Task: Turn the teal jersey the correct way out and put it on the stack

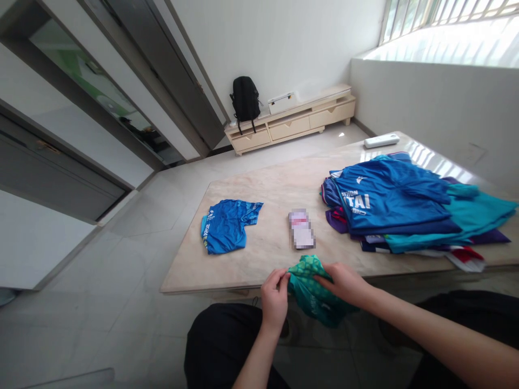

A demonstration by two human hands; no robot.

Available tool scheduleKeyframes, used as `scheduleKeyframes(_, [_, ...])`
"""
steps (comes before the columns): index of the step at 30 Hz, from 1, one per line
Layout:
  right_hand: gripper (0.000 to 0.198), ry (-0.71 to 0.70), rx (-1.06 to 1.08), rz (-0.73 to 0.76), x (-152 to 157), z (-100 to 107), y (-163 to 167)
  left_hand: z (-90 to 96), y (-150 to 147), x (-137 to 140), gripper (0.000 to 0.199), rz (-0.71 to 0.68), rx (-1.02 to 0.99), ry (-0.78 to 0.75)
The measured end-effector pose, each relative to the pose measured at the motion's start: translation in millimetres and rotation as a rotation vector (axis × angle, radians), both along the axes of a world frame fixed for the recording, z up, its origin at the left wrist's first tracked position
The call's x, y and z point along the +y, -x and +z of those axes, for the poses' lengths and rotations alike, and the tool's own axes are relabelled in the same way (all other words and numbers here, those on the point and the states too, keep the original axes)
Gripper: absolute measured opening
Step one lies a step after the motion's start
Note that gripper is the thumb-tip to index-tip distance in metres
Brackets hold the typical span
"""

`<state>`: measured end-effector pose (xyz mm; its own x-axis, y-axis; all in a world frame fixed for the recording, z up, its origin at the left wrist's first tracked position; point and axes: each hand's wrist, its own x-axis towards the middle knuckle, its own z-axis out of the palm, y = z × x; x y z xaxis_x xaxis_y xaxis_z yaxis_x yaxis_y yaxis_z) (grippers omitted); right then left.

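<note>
A green patterned shirt (311, 286) hangs bunched over the near edge of the marble table (267, 183). My left hand (274, 298) pinches its left side and my right hand (344, 282) grips its right side. A folded blue shirt (227, 225) lies on the table to the left. A pile of blue, teal and purple shirts (405, 208) covers the table's right part. A small blurred card or phone (301, 229) lies between them.
A white remote (381, 141) rests at the table's far edge. A low wooden cabinet (292, 121) stands against the back wall with a black backpack (245, 100) and a white box (280, 102) on it. My dark-trousered knees are below the table edge.
</note>
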<state>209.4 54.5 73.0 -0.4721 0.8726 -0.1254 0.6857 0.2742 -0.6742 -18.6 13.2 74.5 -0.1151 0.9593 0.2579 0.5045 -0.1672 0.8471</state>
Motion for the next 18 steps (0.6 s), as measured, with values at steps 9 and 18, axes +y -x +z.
scheduleKeyframes(9, [0.034,-0.012,-0.237,-0.027,0,-7,0,0.5,-11,-4,0.016,-0.135,0.047,0.025])
scheduleKeyframes(18, [0.038,-0.03,-0.234,-0.022,-1,-6,2,0.9,-11,-6,0.017,-0.103,0.057,0.109])
